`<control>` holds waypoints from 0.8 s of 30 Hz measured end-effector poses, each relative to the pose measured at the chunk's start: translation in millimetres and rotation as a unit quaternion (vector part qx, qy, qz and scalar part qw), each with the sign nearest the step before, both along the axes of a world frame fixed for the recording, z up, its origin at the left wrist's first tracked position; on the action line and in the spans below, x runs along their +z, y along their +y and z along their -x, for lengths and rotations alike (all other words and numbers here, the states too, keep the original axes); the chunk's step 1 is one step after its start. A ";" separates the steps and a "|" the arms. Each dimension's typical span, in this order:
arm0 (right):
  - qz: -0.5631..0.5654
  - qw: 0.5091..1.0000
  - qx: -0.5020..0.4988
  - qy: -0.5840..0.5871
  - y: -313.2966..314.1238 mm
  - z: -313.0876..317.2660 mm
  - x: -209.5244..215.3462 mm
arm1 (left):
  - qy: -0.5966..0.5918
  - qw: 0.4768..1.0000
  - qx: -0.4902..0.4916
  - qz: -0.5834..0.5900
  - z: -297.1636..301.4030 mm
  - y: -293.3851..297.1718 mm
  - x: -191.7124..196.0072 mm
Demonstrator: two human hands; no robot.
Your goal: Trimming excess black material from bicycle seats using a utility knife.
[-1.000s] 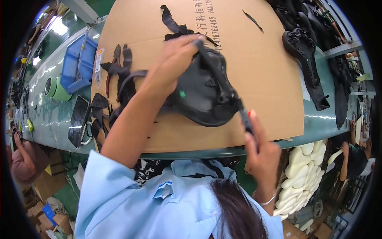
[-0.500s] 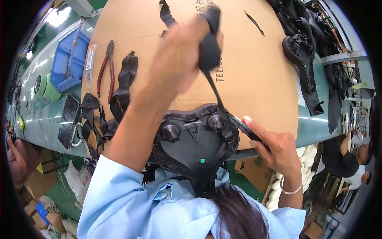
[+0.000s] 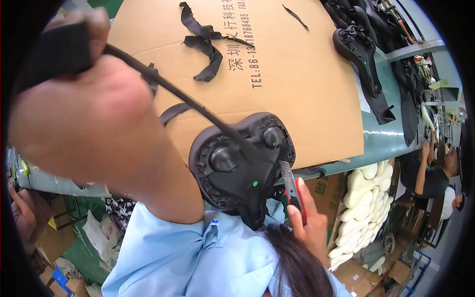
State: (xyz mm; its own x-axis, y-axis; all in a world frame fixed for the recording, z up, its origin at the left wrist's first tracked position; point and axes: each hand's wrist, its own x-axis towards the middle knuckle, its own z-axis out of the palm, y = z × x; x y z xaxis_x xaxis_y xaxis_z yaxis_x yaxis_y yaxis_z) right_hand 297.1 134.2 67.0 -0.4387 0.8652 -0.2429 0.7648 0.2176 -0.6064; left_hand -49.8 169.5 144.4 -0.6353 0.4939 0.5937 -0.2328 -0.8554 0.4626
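Note:
A black bicycle saddle (image 3: 237,183) lies underside up at the near edge of the cardboard, its narrow nose toward my body. My left hand (image 3: 94,109), large and close at the upper left, is closed on a strip of black cover material (image 3: 170,91). The strip runs taut and narrow from the hand down to the saddle, where its end is hard to make out. A wider black part of it shows in the fingers. In my right hand (image 3: 310,218) is a red and black utility knife (image 3: 290,183), its blade out beside the saddle's right edge.
Cardboard (image 3: 307,99) covers much of the green table (image 3: 381,143). Black offcuts (image 3: 208,54) lie on it. More black saddles (image 3: 361,64) are piled at the far right. Cream foam pieces (image 3: 363,208) are stacked below right. Co-workers (image 3: 430,173) are at the right.
My left hand has swung left and toward the camera, drawing the strip out longer. My right hand has come down and left with the knife, whose blade now shows clearly. The saddle has tilted slightly.

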 end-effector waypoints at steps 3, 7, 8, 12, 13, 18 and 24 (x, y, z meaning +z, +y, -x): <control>0.007 0.994 -0.023 0.109 -8.5 8.1 -23.7 | 0.336 0.766 0.480 0.265 19.2 -15.7 -65.7; -0.097 0.984 -0.019 0.150 22.4 24.1 -31.4 | 0.369 0.610 0.365 0.599 -15.3 11.0 -110.4; -0.105 0.980 -0.011 0.166 29.9 28.6 -24.8 | 0.460 0.562 0.421 0.544 -22.8 6.3 -118.0; -0.165 0.977 0.077 0.114 36.8 34.5 -9.2 | 0.528 0.715 0.140 0.436 -62.5 -25.0 -96.0; -0.164 0.976 0.083 0.116 35.0 36.5 -7.3 | 0.584 0.713 0.037 0.385 -70.3 -28.1 -95.6; -0.109 0.987 0.116 0.008 23.0 38.2 -4.8 | 0.544 0.684 0.034 0.485 -69.3 -30.9 -110.7; 0.025 0.984 -0.064 0.167 35.6 31.5 -18.7 | 0.163 0.805 0.348 0.452 -41.4 -18.7 -137.0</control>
